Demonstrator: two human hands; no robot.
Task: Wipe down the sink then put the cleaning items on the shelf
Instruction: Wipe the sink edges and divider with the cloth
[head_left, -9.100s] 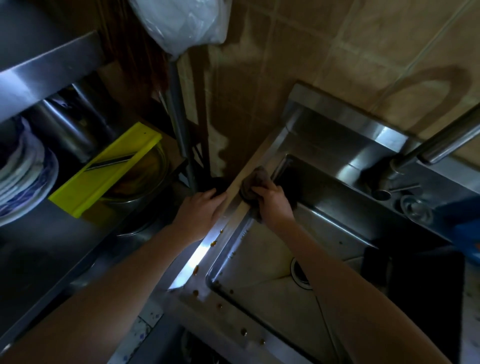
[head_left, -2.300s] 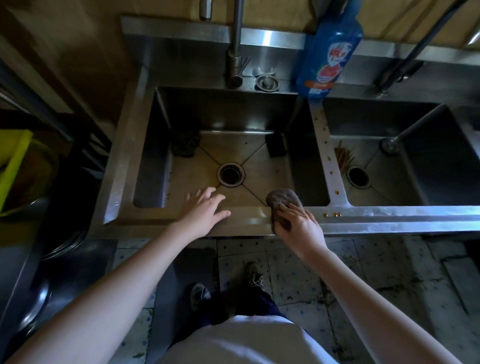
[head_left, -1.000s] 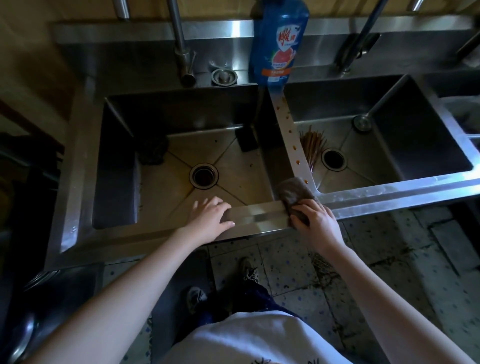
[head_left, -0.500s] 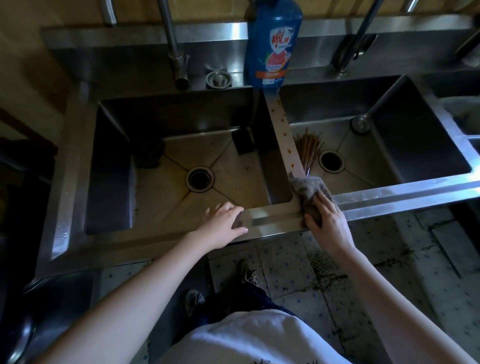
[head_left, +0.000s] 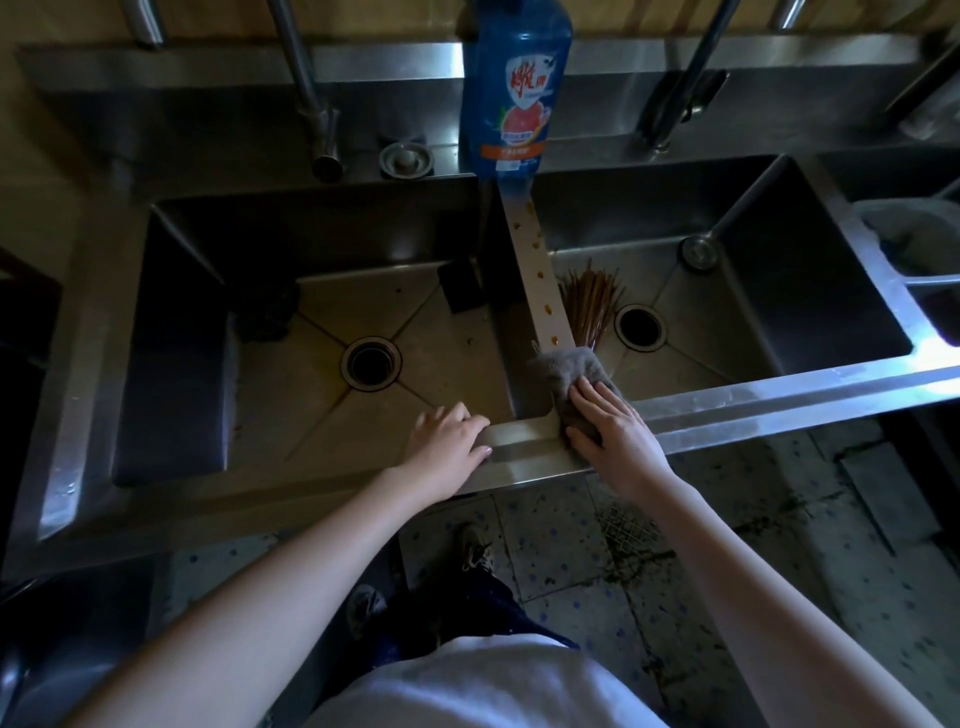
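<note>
A steel double sink (head_left: 779, 400) fills the view, with a narrow divider (head_left: 535, 270) between the two basins that carries brown spots. My right hand (head_left: 615, 428) presses a grey-brown cloth (head_left: 569, 366) flat where the divider meets the front rim. My left hand (head_left: 449, 441) rests with spread fingers on the front rim of the left basin and holds nothing. A blue dish-soap bottle (head_left: 514, 88) stands upright on the back ledge at the far end of the divider. A dark scouring pad (head_left: 267, 314) and a dark sponge (head_left: 460, 286) lie in the left basin.
A bundle of chopsticks (head_left: 592, 306) lies in the right basin beside its drain (head_left: 640, 327). Two taps (head_left: 306, 88) rise from the back ledge, and a drain plug (head_left: 406, 158) sits there. My shoes (head_left: 475, 545) stand on wet tiled floor below.
My right hand has slid the cloth rightward along the front rim, from the left basin's edge to the foot of the divider. My left hand has followed slightly to the right along the rim.
</note>
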